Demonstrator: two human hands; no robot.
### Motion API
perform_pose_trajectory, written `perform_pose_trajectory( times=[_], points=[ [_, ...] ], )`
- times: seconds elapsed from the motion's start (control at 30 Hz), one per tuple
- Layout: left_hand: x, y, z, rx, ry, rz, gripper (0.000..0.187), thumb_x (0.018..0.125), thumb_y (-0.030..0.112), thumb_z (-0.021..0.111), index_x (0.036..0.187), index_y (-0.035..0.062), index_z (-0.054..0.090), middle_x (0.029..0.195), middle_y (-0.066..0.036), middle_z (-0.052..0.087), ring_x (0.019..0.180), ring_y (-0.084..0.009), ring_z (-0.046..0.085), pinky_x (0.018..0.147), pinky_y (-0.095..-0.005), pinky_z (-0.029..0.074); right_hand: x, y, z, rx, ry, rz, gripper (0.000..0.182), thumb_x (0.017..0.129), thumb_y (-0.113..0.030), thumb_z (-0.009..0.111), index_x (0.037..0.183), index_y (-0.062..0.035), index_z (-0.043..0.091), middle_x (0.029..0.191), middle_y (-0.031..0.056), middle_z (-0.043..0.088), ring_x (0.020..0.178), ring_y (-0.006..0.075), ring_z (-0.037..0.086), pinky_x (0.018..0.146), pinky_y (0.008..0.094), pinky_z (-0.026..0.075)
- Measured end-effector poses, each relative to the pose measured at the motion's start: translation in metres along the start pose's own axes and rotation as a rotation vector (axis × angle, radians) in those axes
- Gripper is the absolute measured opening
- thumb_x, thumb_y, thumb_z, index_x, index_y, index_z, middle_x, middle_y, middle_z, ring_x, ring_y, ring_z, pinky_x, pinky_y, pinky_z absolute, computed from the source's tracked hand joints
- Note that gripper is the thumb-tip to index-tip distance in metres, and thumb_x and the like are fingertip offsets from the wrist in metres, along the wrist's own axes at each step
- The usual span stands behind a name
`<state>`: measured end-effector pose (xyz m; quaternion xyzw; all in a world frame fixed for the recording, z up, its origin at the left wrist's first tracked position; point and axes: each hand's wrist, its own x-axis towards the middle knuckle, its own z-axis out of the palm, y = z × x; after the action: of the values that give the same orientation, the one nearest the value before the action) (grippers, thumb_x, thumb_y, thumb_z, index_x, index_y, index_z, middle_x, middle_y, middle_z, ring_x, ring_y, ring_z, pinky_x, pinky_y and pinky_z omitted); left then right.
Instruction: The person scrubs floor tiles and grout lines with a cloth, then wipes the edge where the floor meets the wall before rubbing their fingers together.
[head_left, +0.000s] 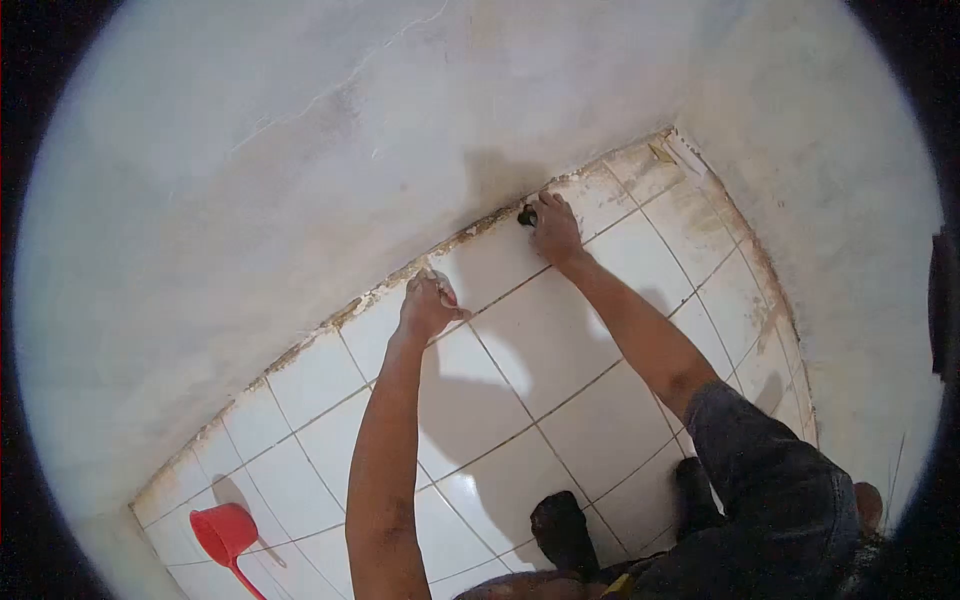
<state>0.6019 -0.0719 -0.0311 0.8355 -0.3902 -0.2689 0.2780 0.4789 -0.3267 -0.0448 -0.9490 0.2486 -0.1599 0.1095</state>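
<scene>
My right hand [557, 235] is closed on a small black object [527, 215], held at the crumbling joint where the white tiles meet the wall; I cannot tell what kind of thing it is. Further left along the same joint, my left hand [430, 308] has its fingers bent together at the tile edge, with the thumb out to the right. Whatever may be between those fingers is hidden. Brown, flaking grout [470, 232] runs along the joint between and around both hands.
A red plastic dipper [225, 530] stands at the lower left on the white tiled floor [500, 420]. Brown stains and a yellowish scrap [661, 152] lie near the far right corner. My dark-covered foot [560, 530] is below. Plastered walls [330, 150] rise behind and at right.
</scene>
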Motion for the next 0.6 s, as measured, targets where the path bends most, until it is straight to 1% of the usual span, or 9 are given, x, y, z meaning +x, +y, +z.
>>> perform_pose_trajectory(
  times=[0.03,0.13,0.17,0.27,0.37,0.43,0.47,0.53,0.6],
  points=[
    [0.0,0.001,0.001,0.006,-0.001,0.008,0.036,0.053,0.025,0.09,0.064,0.0059,0.063,0.075,-0.009,0.065,0.085,-0.0271,0.062,0.08,-0.0381,0.049,0.005,-0.002,-0.004,-0.028,-0.035,0.015,0.032,0.074,-0.006,0.059,0.105,-0.001,0.06,0.12,0.0173,0.053,0.118,0.0364,0.045,0.104,0.0435,0.035],
    [0.004,-0.002,0.0,0.026,-0.001,0.04,0.035,0.052,0.025,0.091,0.063,0.0067,0.063,0.074,-0.009,0.065,0.083,-0.0258,0.063,0.078,-0.0378,0.05,-0.026,-0.008,-0.012,-0.007,0.043,-0.074,0.032,0.072,-0.007,0.062,0.103,0.0001,0.06,0.119,0.0165,0.053,0.116,0.0344,0.047,0.103,0.0444,0.036],
    [0.005,-0.001,0.0,0.044,-0.007,0.027,0.035,0.052,0.025,0.09,0.062,0.0065,0.062,0.072,-0.009,0.064,0.08,-0.0255,0.062,0.078,-0.038,0.049,-0.046,-0.012,-0.021,0.104,-0.031,-0.104,0.032,0.071,-0.004,0.062,0.102,0.0017,0.06,0.118,0.0174,0.054,0.116,0.0348,0.047,0.101,0.0451,0.038],
    [0.009,0.004,-0.002,0.068,-0.058,-0.014,0.035,0.052,0.026,0.089,0.061,0.0068,0.061,0.069,-0.009,0.063,0.076,-0.0234,0.062,0.075,-0.037,0.049,-0.095,-0.035,-0.049,0.189,-0.221,-0.144,0.03,0.07,-0.001,0.061,0.099,0.0004,0.06,0.116,0.0186,0.054,0.114,0.0365,0.048,0.102,0.0454,0.037],
    [0.022,-0.018,0.009,0.067,-0.087,0.025,0.036,0.05,0.026,0.091,0.061,0.0078,0.062,0.071,-0.008,0.064,0.075,-0.0207,0.064,0.07,-0.0338,0.051,-0.086,-0.018,-0.014,0.26,-0.002,-0.223,0.032,0.074,-0.005,0.057,0.105,-0.0078,0.06,0.111,0.0183,0.057,0.111,0.0384,0.05,0.098,0.0473,0.038],
    [0.015,-0.019,0.012,0.08,0.004,0.121,0.038,0.049,0.026,0.092,0.06,0.0069,0.061,0.069,-0.008,0.063,0.074,-0.0213,0.063,0.069,-0.0333,0.051,-0.053,-0.026,-0.015,0.163,0.051,-0.161,0.025,0.073,-0.002,0.057,0.098,-0.0034,0.06,0.106,0.0172,0.055,0.106,0.0374,0.05,0.096,0.0465,0.039],
    [0.01,-0.013,0.009,0.052,0.017,0.093,0.038,0.05,0.026,0.092,0.06,0.0068,0.061,0.071,-0.008,0.063,0.076,-0.0222,0.063,0.07,-0.0341,0.051,-0.036,-0.032,-0.017,0.116,0.079,-0.131,0.022,0.073,-0.001,0.058,0.095,-0.0012,0.06,0.104,0.0167,0.054,0.104,0.0369,0.05,0.095,0.0462,0.04],
    [-0.002,0.001,0.001,-0.008,0.037,0.043,0.039,0.05,0.026,0.092,0.06,0.0065,0.06,0.074,-0.008,0.063,0.08,-0.0239,0.063,0.072,-0.0356,0.051,-0.014,-0.036,-0.021,0.153,-0.018,-0.083,0.022,0.073,-0.002,0.057,0.095,-0.0011,0.06,0.104,0.0166,0.054,0.104,0.0368,0.05,0.093,0.0459,0.041],
    [0.009,-0.026,0.016,-0.105,0.036,0.06,0.038,0.051,0.027,0.091,0.06,0.0069,0.06,0.078,-0.009,0.064,0.086,-0.0252,0.061,0.074,-0.0374,0.051,-0.015,-0.034,-0.023,0.163,-0.046,-0.107,0.022,0.073,-0.001,0.057,0.095,-0.0011,0.06,0.104,0.0167,0.054,0.103,0.0364,0.05,0.092,0.0453,0.041]
  ],
)
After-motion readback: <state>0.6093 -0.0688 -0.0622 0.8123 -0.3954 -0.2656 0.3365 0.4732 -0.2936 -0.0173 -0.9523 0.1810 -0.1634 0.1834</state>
